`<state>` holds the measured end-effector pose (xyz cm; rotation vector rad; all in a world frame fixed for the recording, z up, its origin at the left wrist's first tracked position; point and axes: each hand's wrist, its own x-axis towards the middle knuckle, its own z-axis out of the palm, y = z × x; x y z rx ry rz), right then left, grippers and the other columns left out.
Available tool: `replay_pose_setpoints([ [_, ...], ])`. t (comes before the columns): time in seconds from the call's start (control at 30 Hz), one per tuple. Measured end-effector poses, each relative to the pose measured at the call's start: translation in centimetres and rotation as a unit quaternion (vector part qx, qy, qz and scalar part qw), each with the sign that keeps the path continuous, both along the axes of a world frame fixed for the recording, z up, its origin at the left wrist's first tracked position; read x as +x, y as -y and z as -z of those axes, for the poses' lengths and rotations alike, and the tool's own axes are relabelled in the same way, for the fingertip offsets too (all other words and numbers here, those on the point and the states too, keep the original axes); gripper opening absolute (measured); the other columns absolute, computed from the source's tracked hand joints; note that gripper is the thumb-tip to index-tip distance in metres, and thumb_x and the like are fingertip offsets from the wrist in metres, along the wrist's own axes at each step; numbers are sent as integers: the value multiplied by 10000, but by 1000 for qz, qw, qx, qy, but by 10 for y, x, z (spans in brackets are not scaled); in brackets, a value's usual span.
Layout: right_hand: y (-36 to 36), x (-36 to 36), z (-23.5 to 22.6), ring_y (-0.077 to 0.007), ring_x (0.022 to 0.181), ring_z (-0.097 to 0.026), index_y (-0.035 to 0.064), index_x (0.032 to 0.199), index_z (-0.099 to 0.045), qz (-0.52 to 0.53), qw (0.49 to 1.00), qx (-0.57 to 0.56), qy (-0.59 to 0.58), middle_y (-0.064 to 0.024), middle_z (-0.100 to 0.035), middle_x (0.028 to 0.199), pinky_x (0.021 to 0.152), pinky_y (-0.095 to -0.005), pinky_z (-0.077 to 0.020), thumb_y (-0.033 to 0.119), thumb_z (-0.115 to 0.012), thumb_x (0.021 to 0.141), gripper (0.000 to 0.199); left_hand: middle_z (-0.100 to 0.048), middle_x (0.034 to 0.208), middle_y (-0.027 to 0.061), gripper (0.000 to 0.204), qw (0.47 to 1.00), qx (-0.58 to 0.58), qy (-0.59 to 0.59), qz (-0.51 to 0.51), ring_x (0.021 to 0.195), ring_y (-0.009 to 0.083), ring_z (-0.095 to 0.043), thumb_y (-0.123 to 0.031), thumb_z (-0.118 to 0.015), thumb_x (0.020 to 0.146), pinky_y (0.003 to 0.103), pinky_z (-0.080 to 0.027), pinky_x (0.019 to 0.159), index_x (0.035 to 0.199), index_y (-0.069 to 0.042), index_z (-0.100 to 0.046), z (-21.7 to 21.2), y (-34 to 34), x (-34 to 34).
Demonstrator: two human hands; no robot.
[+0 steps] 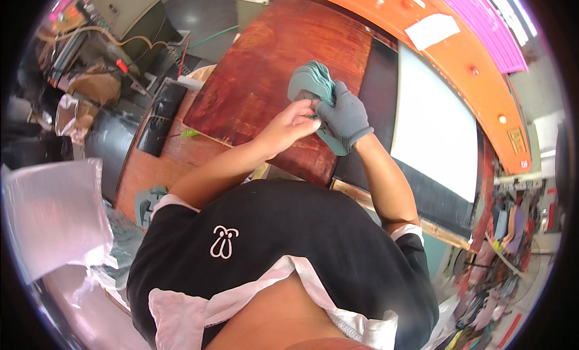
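The person stood over a worn reddish-brown wooden work board (265, 72) and held a fanned stack of teal-green, flat, sole-shaped cut pieces (313, 78) above its right part. The right hand (345, 116), in a grey knitted glove, was closed round the near right side of the stack, thumb on top, gripping it from beneath. The bare left hand (289, 125) was nearly shut, its fingertips pinched on the near edge of the topmost piece, just left of the gloved thumb; the two hands touched.

The stack lay just beyond both hands, toward the far side of the board, and its long axis ran from the near right, where a rounded end stuck out below the glove, to the far left, where the layers fanned. The right hand bore the stack; the left was only at its edge, so neither was clearly nearer.

How many pieces the stack held could not be counted exactly; several layered edges showed, at least four. One stack was in hand. A second small heap of similar greenish pieces (148, 202) lay well apart at the near left edge of the table. One white rectangular panel (434, 127) lay to the right, beside a dark strip, under one curved orange machine frame (458, 54). A crumpled clear plastic sheet (51, 217) lay at the near left.
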<state>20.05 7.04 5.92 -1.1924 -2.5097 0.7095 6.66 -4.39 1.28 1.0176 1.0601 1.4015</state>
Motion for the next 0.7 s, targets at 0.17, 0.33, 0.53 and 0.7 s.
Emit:
replay_pose_setpoints([
  [0.17, 34, -39, -12, -380, 776, -616, 48, 964, -441, -74, 990, 97, 67, -195, -599, 873, 651, -461, -477, 302, -573, 786, 337, -521, 1070, 46, 513, 991, -24, 101, -80, 1004, 163, -501, -308, -670, 828, 335, -387, 923, 1223, -58, -458, 10, -14, -10],
  [0.33, 62, -57, 8, -376, 779, -613, 65, 1035, -453, -111, 989, 99, 18, -176, -581, 936, 638, -466, -477, 267, -576, 786, 343, -516, 1052, 107, 519, 937, 91, -147, -304, 1030, 266, -460, -384, -684, 781, 392, -359, 932, 1136, -40, -526, 21, 13, -17],
  [0.53, 86, -67, 20, -376, 761, -595, 67, 1034, -455, -172, 979, 89, -59, -169, -587, 862, 624, -429, -467, 260, -659, 749, 400, -510, 1119, 152, 510, 832, 183, -358, -381, 1074, 283, -444, -348, -706, 748, 399, -356, 927, 1097, -10, -547, 26, 37, -39],
  [0.7, 80, -71, 0, -238, 751, -605, 43, 1139, -478, -359, 922, 58, -133, -99, -581, 851, 655, -354, -474, 278, -721, 748, 517, -552, 1195, 102, 519, 971, 86, 116, -191, 1012, 145, -562, -151, -640, 822, 265, -471, 786, 1281, 12, -462, 20, 57, -56],
])
